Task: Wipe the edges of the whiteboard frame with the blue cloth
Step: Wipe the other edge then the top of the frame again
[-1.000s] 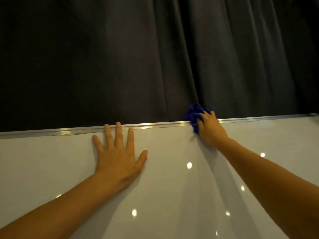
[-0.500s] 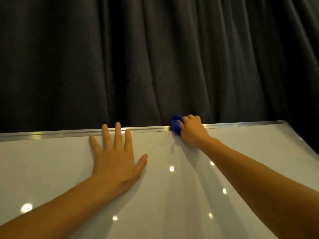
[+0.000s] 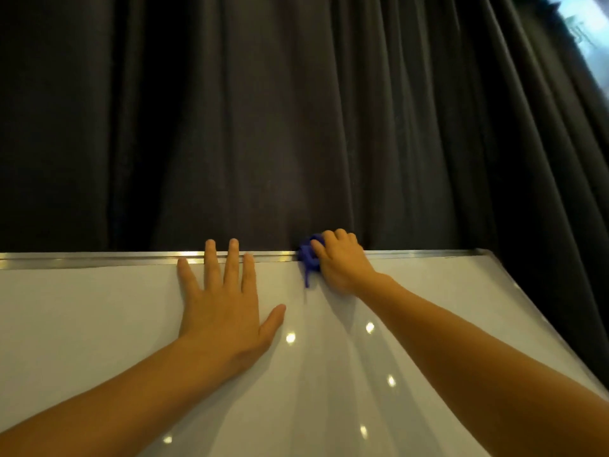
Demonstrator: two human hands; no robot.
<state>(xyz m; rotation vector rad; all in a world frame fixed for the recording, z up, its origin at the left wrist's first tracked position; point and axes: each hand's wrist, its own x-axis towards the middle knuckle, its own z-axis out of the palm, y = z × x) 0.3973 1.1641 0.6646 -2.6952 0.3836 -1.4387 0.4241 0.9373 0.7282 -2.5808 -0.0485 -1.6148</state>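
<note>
The whiteboard (image 3: 99, 324) fills the lower half of the view, with a silver metal frame (image 3: 82, 258) running along its top edge. My right hand (image 3: 342, 262) is closed on a bunched blue cloth (image 3: 308, 255) and presses it onto the top frame, right of centre. A strip of the cloth hangs down onto the white surface. My left hand (image 3: 224, 301) lies flat on the board with fingers spread, the fingertips reaching over the top frame, just left of the cloth.
A dark pleated curtain (image 3: 296, 110) hangs close behind the board. The board's top right corner (image 3: 484, 252) and its right frame edge (image 3: 540, 324) are in view. A bright window patch (image 3: 590, 31) shows at the upper right. Ceiling lights reflect on the board.
My right hand has slid the blue cloth leftwards along the top frame, closer to my left hand. My left hand has crept up so its fingertips cover the frame.
</note>
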